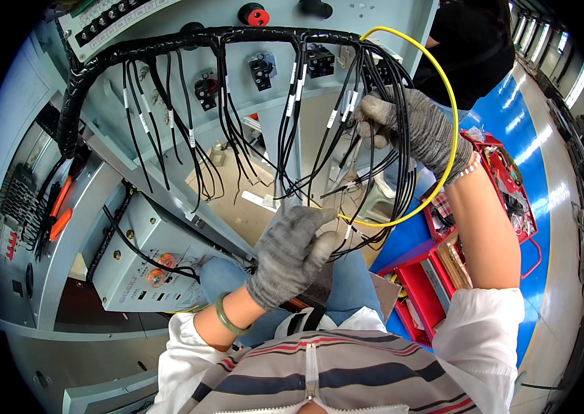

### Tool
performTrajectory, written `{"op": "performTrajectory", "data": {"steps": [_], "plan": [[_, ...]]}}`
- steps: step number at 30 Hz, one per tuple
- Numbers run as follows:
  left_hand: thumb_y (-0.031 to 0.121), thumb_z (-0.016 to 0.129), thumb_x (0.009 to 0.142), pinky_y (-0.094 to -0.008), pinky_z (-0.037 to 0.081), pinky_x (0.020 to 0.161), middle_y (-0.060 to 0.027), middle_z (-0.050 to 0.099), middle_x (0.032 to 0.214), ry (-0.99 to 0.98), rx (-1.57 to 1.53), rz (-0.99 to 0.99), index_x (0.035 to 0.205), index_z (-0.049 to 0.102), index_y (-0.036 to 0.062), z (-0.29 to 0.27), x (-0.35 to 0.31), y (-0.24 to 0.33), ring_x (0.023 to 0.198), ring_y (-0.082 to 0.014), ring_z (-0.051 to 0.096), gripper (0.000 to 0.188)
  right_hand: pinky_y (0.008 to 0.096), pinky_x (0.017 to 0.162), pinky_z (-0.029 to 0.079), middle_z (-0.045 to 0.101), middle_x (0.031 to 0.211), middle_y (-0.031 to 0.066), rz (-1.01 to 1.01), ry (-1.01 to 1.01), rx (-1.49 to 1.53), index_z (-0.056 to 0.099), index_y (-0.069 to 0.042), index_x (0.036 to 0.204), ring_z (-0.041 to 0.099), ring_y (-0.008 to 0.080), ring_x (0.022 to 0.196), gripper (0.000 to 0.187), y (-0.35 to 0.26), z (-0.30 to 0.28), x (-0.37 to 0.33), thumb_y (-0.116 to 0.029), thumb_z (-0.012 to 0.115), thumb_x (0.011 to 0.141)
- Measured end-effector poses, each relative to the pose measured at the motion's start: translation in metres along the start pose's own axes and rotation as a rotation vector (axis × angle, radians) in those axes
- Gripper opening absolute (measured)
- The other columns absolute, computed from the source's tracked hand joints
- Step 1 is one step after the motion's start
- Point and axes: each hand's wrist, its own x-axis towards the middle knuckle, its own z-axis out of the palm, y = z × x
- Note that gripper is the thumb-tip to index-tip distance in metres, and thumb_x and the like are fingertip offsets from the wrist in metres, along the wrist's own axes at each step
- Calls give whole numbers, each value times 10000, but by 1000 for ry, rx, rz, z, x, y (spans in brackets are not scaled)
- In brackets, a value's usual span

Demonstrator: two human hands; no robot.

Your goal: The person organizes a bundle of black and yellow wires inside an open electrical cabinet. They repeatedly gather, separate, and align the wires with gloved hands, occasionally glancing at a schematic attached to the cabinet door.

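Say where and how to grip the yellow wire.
Probably pinch the yellow wire on its upper-right curve, coming from the picture's right: there it bows out clear of the black wires, above the gloved right hand.

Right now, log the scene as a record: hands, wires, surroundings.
left hand: gloved, at the lower stretch of the yellow wire; exact grip unclear
right hand: gloved, holding looped black wires
yellow wire: arcs outside the black loops
harness trunk: black, wrapped, labelled branches hanging
red toolbox: open, at person's right
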Motion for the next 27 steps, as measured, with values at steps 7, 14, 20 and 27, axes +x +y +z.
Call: {"op": "performTrajectory", "data": {"steps": [7, 14, 20, 27], "plan": [[210, 627, 836, -364, 497, 740, -147, 644, 874, -91, -67, -75, 1002, 628, 19, 15, -5, -7, 805, -293, 628, 254, 181, 496, 407, 609, 689, 10, -9, 8, 48, 638, -42, 857, 531, 54, 553, 322, -8, 4, -1, -354, 565, 883], [133, 535, 890, -365, 489, 718, -151, 638, 836, -77, -245, -286, 1026, 608, -8, 14, -16, -9, 780, -295, 622, 209, 168, 429, 406, 629, 711, 19, 39, 37, 36, 642, -21, 880, 542, 43, 525, 366, -8, 4, -1, -377, 559, 885], [200, 483, 938, -196, 408, 487, -30, 612, 733, -128, -745, -685, 1061, 609, 12, 11, -14, -4, 556, -55, 519, 257, 161, 441, 407, 630, 707, 16, 40, 45, 85, 634, -23, 902, 538, 35, 522, 343, 0, 6, 3, -357, 560, 898], [249, 473, 957, -193, 414, 479, -40, 619, 744, -202, -918, -569, 1108, 587, 7, 11, -6, 0, 532, -63, 506, 307, 157, 448, 400, 633, 720, 8, 11, 11, 127, 628, -31, 896, 538, 29, 534, 341, -6, 5, -2, -362, 548, 907]]}}
